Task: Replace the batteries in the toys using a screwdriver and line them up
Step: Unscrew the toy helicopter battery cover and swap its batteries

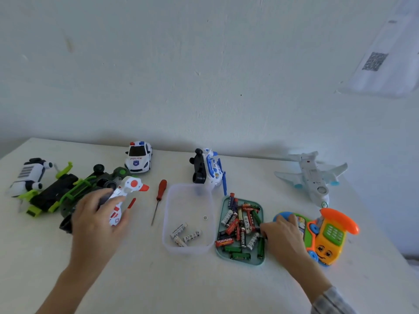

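Left hand (pixel 97 214) gripping goose toy (pixel 127 196); right hand (pixel 281 232) pinching into battery tray (pixel 240 230). Screwdriver (pixel 158 200) idle between. Risk: grabbing a spent cell from the mixed pile.

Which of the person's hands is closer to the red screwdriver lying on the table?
The left. The left hand holds the white goose toy just left of the red screwdriver. The right hand is at the green battery tray, beyond the clear container.
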Available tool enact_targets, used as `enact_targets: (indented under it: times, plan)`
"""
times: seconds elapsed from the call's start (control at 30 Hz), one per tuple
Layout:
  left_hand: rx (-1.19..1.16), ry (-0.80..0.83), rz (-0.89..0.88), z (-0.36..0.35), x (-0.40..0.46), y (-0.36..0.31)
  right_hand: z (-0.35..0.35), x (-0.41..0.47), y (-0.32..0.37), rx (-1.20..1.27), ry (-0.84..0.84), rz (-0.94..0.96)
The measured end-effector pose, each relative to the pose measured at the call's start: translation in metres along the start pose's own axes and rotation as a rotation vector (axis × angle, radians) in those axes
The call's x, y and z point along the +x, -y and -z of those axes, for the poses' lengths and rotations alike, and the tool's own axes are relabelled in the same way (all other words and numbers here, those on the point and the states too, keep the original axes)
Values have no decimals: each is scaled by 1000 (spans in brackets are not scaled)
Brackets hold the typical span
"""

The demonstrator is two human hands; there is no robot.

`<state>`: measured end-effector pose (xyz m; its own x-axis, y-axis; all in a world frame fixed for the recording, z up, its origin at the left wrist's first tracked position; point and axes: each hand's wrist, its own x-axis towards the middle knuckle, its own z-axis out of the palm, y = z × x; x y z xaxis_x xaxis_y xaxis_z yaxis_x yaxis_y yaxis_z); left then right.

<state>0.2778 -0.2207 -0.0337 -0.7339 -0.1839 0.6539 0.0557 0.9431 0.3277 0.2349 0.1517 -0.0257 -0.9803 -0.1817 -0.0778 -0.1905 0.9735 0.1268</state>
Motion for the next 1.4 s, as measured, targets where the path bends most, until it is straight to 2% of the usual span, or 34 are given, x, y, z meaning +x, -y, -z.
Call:
enact_targets:
  times: [0.1,0.2,0.33,0.5,0.63,0.77,0.9,1.17,1.4]
  plan:
    - [138,113,181,6,-5,24,2,-3,0,72,-44,-15]
    - [170,276,355,3,-10,35,6,-5,6,271,-150,-16]
    - [204,258,373,0,-12,37,4,1,19,682,-164,-81]
    - [145,239,379,2,-12,38,1,9,29,851,-165,-154]
    - [44,253,394,6,-12,31,2,5,30,784,-219,-137]
    - [16,250,390,15,-13,20,5,-7,31,608,-14,-68]
    - [24,277,281,21,-20,8,-2,-20,38,492,142,-148]
    - [47,203,49,21,-32,-8,-13,-38,52,463,151,-248]
    - [58,221,47,22,-40,-3,-15,-35,45,532,165,-193]
